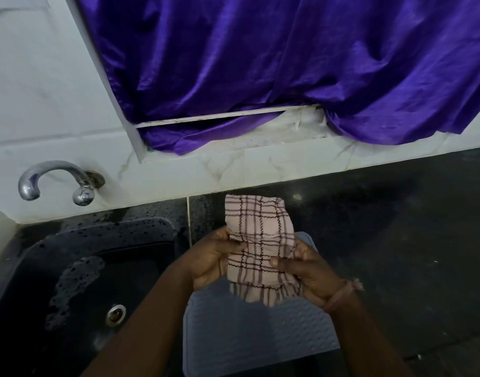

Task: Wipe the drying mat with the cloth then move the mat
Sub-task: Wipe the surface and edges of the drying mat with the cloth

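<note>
The grey textured drying mat (pixel 249 330) lies on the black counter (pixel 396 240) beside the sink (pixel 70 268). In the head view I see my left hand (pixel 209 259) and right hand (pixel 312 270) closed on the pink checked cloth (pixel 258 248), above the mat. I judge wiping not started; moving remains.

Drying mat (pixel 249 336): far part hidden behind cloth (pixel 258 240) and both hands; near edge cut off by frame.
</note>
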Available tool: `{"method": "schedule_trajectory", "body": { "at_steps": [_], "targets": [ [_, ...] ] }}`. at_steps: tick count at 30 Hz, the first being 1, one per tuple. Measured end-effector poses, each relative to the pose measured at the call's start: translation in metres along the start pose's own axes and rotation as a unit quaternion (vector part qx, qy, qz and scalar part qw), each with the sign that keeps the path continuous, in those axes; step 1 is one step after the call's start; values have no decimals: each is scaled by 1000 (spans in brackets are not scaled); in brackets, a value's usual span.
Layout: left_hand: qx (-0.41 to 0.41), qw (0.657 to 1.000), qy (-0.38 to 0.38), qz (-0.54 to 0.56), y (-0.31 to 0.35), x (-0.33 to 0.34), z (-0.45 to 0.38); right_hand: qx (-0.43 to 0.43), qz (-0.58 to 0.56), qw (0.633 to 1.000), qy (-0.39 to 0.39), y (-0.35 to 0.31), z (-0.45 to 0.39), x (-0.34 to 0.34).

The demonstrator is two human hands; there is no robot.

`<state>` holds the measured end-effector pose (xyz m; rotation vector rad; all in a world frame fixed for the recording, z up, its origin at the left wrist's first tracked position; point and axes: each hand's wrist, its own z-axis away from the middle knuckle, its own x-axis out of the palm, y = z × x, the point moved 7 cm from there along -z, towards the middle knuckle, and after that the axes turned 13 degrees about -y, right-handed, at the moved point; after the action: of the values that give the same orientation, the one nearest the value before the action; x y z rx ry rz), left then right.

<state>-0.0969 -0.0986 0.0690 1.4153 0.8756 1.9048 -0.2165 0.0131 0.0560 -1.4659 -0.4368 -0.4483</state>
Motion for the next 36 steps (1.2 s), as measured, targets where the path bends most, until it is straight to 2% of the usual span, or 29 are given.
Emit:
{"method": "schedule_trajectory", "body": {
  "at_steps": [2,6,8,10,12,15,17,19,22,23,25,27,30,33,36],
  "targets": [
    [-31,999,25,9,-13,-1,-2,28,12,999,15,2,-3,-2],
    [-102,995,13,9,-35,-7,2,108,-58,991,46,33,1,-6],
    [-131,991,31,-18,-35,-12,1,154,-81,983,59,51,6,-5],
    [-138,985,73,-78,-26,-16,-3,139,-77,985,69,54,2,-2],
    [-72,986,96,-119,-7,-17,-8,71,-74,992,78,41,-4,-1],
    [75,988,33,-129,30,0,-5,-37,-85,994,66,11,-9,-2],
    [107,983,-3,-148,38,9,-2,-65,-89,993,38,-2,-9,0],
    [105,987,19,-117,29,5,-2,-69,-102,991,43,-1,-8,-4],
    [17,998,54,41,-13,-7,-7,-45,-163,983,68,20,-3,-18],
    [-29,997,58,52,-28,-5,-7,-38,-187,978,85,30,1,-25],
    [-120,990,70,8,-55,-6,-6,-33,-220,967,124,48,11,-38],
    [-167,984,47,-33,-76,-4,-9,-24,-210,961,178,61,21,-50],
    [-177,981,67,-43,-104,-4,-17,9,-103,963,248,71,36,-57],
    [-163,982,99,14,-122,-5,-26,36,-13,960,277,77,44,-58],
    [-142,985,86,54,-127,-4,-31,48,-72,974,211,88,41,-52]
  ]
}}
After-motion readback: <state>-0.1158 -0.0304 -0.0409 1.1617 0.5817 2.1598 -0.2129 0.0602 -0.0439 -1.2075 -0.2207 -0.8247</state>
